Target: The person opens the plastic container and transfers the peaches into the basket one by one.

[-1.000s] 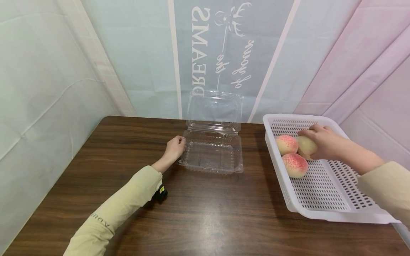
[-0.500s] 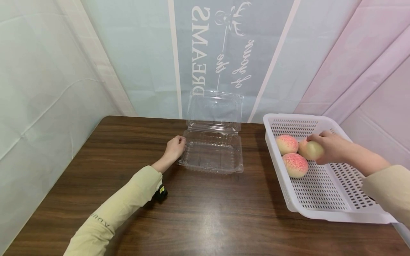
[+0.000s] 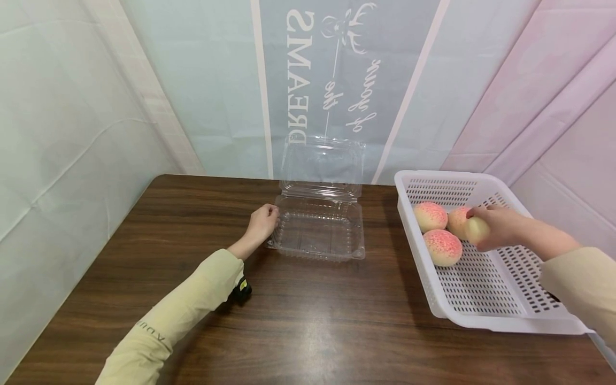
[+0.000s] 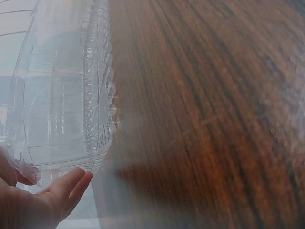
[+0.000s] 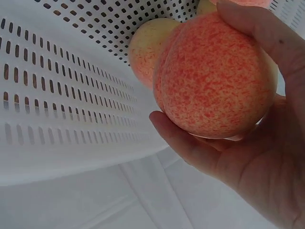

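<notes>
In the head view my right hand (image 3: pixel 502 227) grips a peach (image 3: pixel 477 230) inside the white basket (image 3: pixel 435 297). The right wrist view shows that peach (image 5: pixel 217 76) large and red-speckled, thumb on one side and fingers curled round the other. Close behind it lies another peach (image 3: pixel 457 220). Two more rest by the basket's left wall, a peach (image 3: pixel 430 217) at the back and a peach (image 3: pixel 443 248) nearer. My left hand (image 3: pixel 262 223) pinches the left rim of a clear plastic clamshell box (image 3: pixel 317 235), whose lid (image 3: pixel 322 160) stands raised. Nothing lies in the box.
The dark wooden table (image 3: pixel 308 321) carries both box and basket, with the basket along the right side. A printed cloth (image 3: pixel 327 69) hangs behind the table's back edge. Below my left sleeve shows a small black device (image 3: pixel 241 291).
My right hand has shifted right and a little nearer with its peach, bringing the peach behind it into view. The left hand and the clamshell box have stayed put.
</notes>
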